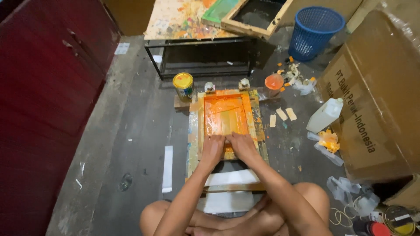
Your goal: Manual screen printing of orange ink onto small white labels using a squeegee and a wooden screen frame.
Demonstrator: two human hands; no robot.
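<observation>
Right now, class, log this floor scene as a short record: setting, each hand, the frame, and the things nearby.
Setting: person seated cross-legged on a grey floor
Left hand: pressed on the near edge of the screen frame
Right hand: beside it on the same edge, touching it
Frame: wooden, flat, coated in orange ink
Far side: yellow-lidded tin, orange cup
Right side: white jug, cardboard box, blue basket

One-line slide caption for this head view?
Both hands, left hand and right hand, press side by side on an orange-inked wooden screen-printing frame on the grey floor.
</observation>
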